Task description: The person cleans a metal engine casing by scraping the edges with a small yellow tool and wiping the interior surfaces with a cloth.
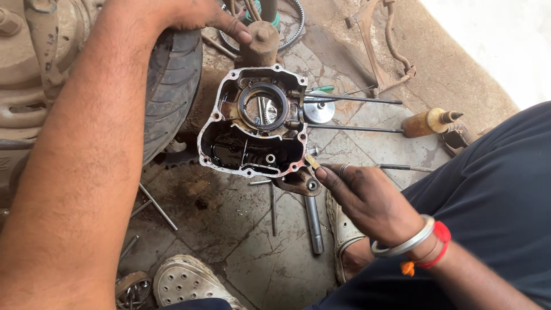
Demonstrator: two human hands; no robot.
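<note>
While the right hand [367, 198] pinches a small flat scraper [311, 161] between thumb and fingertips, its tip rests against the lower right rim of the open engine case [255, 120], apparently so the edge can work along the flat sealing face. That hand is closed narrowly on the tool, wrist low, with 2 bangles and a red band near the dark trouser leg. The case stands tilted toward the person, its open side up, dark oil pooled in the lower half and a round opening above. The left hand [201, 17] reaches across the top, fingers curled near the stub [261, 40] above the case, seemingly to steady it; its grip is partly out of view. Just left stands a tyre [172, 86]. Loose rods [353, 99], a metal tube [314, 224] and a small oil bottle [427, 122] lie on the stained stone floor [258, 258].
</note>
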